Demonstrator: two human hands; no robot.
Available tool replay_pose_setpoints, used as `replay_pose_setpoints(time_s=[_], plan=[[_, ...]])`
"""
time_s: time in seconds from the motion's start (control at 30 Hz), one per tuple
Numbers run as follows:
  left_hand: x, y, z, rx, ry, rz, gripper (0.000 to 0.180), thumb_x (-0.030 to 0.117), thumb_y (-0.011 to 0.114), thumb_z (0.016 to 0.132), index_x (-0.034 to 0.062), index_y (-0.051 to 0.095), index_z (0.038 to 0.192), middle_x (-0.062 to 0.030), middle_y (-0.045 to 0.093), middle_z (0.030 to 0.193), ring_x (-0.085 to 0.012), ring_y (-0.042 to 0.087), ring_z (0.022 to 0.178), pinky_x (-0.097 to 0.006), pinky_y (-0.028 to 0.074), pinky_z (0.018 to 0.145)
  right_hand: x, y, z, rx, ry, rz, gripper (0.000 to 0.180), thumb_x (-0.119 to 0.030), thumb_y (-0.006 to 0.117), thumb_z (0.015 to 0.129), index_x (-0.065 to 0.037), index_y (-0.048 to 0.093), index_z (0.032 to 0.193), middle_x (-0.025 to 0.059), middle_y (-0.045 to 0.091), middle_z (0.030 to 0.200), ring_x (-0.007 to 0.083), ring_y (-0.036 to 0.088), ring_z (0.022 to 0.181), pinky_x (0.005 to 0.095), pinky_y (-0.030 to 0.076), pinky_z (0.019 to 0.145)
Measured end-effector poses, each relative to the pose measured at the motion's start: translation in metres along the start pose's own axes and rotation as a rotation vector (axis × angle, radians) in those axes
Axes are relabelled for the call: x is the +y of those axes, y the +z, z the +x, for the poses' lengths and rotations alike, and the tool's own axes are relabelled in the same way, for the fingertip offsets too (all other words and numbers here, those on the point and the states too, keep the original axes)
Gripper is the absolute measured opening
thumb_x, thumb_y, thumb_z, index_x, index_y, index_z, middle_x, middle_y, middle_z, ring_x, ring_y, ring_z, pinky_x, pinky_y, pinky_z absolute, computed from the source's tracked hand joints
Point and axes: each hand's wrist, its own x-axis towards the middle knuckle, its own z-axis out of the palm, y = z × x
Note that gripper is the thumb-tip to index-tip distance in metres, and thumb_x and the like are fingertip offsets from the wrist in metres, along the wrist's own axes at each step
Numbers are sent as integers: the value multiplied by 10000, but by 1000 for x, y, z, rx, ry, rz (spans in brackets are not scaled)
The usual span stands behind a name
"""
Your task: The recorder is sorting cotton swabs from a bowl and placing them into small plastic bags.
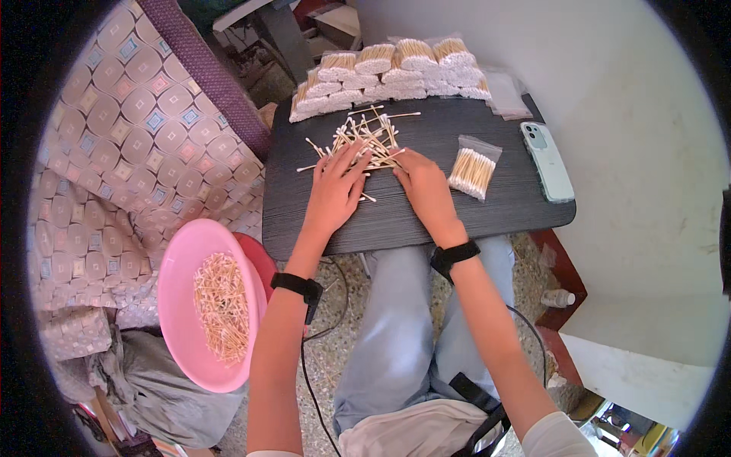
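A loose heap of cotton swabs (365, 135) with pale wooden sticks and white tips lies on the dark table (487, 217). My left hand (335, 183) rests on the heap's near left side, fingers stretched out over the swabs. At its right edge, my right hand (422, 183) has its fingers bent in against the swabs; a few sticks show at the fingertips, and I cannot make out how many are gripped. To the right of that hand lies a clear bag filled with cotton swabs (474, 169), its top flap pointing away from me.
Stacked bags of cotton swabs (396, 72) line the table's far edge, with flat clear bags (506, 95) beside them. A phone (547, 164) lies at the right edge. A pink tub (179, 305) of loose swabs stands low at left, near a patterned cloth (152, 114). Cables hang below the table.
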Motion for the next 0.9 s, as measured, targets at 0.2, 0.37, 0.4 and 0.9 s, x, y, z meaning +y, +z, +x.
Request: replay_pose_setpoints(time_s=[0.2, 0.37, 0.4, 0.9], plan=[[-5, 6, 1, 119, -72, -48, 330, 76, 545, 855, 56, 582, 1183, -108, 490, 1317, -262, 467, 1205, -439, 323, 1002, -6, -10, -3, 33, 50, -22, 152, -49, 567, 828, -1, 638, 955, 176, 642, 955, 344, 612, 905, 401, 494, 778], [-11, 9, -2, 150, -133, -25, 318, 73, 542, 858, 45, 588, 1171, -126, 488, 1314, -268, 465, 1207, -435, 327, 1001, -7, -21, -13, 24, 16, -44, 164, -13, 556, 800, -2, 629, 947, 172, 641, 949, 332, 615, 908, 401, 499, 782], [-13, 10, -5, 165, -166, -4, 320, 70, 541, 858, 43, 586, 1173, -136, 487, 1312, -273, 463, 1208, -434, 327, 1002, -8, -23, -15, 14, 17, -41, 179, 15, 546, 774, -2, 624, 935, 171, 639, 940, 327, 615, 906, 402, 503, 779], [-3, -13, -2, 202, -129, 52, 339, 159, 445, 926, 84, 528, 1246, -140, 484, 1309, -268, 407, 1268, -464, 211, 1087, -16, -31, -11, -176, -280, 54, 266, -103, 604, 800, -64, 634, 1062, 99, 609, 1123, 280, 527, 1102, 419, 390, 981]])
